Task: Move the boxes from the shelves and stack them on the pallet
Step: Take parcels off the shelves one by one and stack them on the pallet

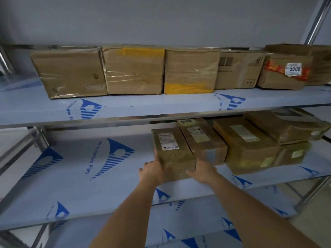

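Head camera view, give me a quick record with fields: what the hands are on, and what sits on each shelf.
held box: leftmost box on middle shelf
left hand: grips the box's left front corner
right hand: grips its right front side
middle shelf others: several boxes to the right, some stacked
top shelf: row of boxes, one labelled 5006
pallet: not in view

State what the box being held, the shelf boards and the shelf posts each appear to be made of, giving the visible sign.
Held box: brown cardboard, matte, glossy tape bands.
Shelf boards: material hidden under printed blue protective film.
Posts: probably metal, shiny silver.
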